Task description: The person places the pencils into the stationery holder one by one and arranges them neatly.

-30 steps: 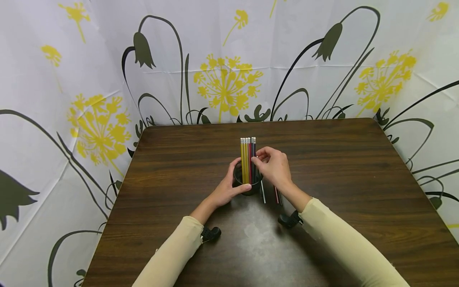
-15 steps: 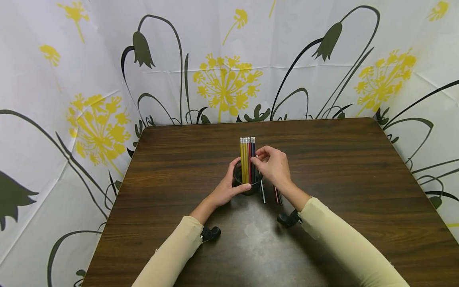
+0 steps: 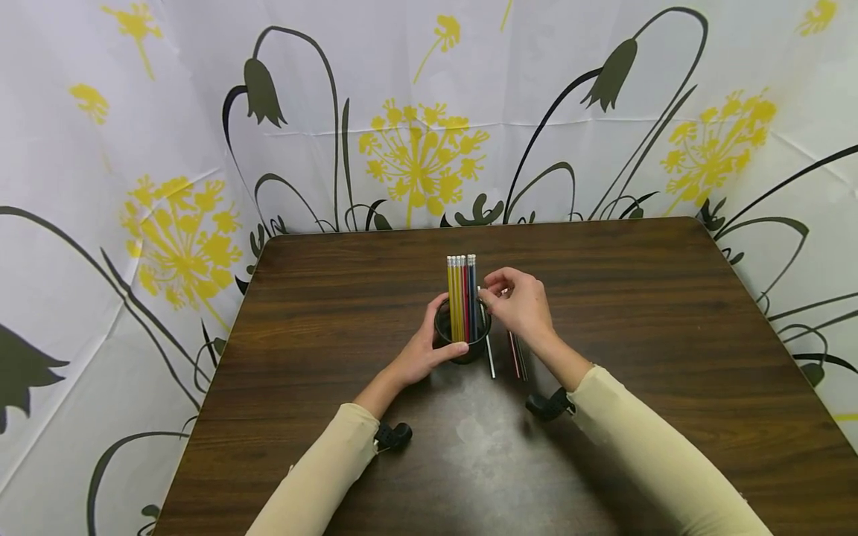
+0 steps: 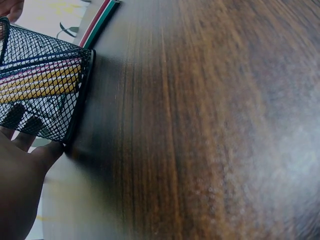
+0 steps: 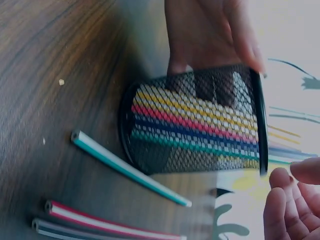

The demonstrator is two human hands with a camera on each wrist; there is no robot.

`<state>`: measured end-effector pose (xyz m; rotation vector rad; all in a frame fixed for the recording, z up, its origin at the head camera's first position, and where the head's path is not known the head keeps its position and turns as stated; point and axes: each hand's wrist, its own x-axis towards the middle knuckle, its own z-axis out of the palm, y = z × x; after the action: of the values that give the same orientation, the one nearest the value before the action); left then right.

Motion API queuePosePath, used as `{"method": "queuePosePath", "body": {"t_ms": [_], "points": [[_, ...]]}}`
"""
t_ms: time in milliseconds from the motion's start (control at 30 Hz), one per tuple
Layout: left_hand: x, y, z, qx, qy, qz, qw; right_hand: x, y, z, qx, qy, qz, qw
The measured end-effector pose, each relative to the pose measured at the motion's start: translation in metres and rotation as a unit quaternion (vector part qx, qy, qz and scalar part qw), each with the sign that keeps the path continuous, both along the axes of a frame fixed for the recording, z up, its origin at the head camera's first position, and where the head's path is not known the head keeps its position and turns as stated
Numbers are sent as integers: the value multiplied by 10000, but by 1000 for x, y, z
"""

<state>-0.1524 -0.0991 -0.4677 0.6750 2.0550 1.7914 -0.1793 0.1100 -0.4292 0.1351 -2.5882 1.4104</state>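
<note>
Cup stands short of desk far edge, gripped by our L hand, while our R hand has backed off, relaxed, apparently empty, so green pencil inside prob. stands unaided.

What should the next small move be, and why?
Probably bring the right hand to the loose green pencil lying nearest the mesh cup and pinch it: the left hand grips the cup, several pencils already stand inside, and that one, a red pencil and a dark pencil lie outside on the table. Whether the right hand touches the upright green pencil is unclear.
</note>
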Motion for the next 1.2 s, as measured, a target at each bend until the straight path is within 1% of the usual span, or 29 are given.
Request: {"method": "queuePosePath", "body": {"t_ms": [133, 200, 233, 333, 467, 533, 633, 733, 867, 1033, 1133, 1200], "points": [[0, -1, 2, -116, 11, 19, 9999, -4, 13, -1, -301, -60, -58, 9995], [0, -1, 2, -148, 14, 20, 9999, -8, 20, -5, -392, -202, -105, 9990], [0, -1, 3, -166, 13, 22, 9999, -10, 24, -7, -360, -289, -139, 9988], [0, -1, 4, -221, -8, 34, 9998, -14, 35, -18, -42, -661, -227, 9975], [1, -2, 5, -275, -45, 37, 9996, -17, 47, -38, 481, -1117, -133, 9925], [1, -2, 6, -289, -57, 32, 9996, -17, 51, -48, 520, -1341, -17, 9896], [1, -2, 6, -347, -59, 27, 9994, -17, 55, -61, 511, -1631, 49, 9853], [1, -2, 6, -388, -60, 28, 9992, -17, 57, -69, 556, -1716, 55, 9836], [1, -2, 5, -344, -71, 25, 9994, -18, 57, -72, 712, -1709, 96, 9827], [1, -1, 5, -261, -57, 5, 9996, -18, 57, -69, 875, -1917, 111, 9775], [1, -2, 4, -266, -51, -2, 9996, -18, 58, -66, 1278, -2034, -9, 9707], [0, -2, 3, -258, -54, -15, 9997, -17, 59, -62, 1639, -2081, -146, 9642]]}}
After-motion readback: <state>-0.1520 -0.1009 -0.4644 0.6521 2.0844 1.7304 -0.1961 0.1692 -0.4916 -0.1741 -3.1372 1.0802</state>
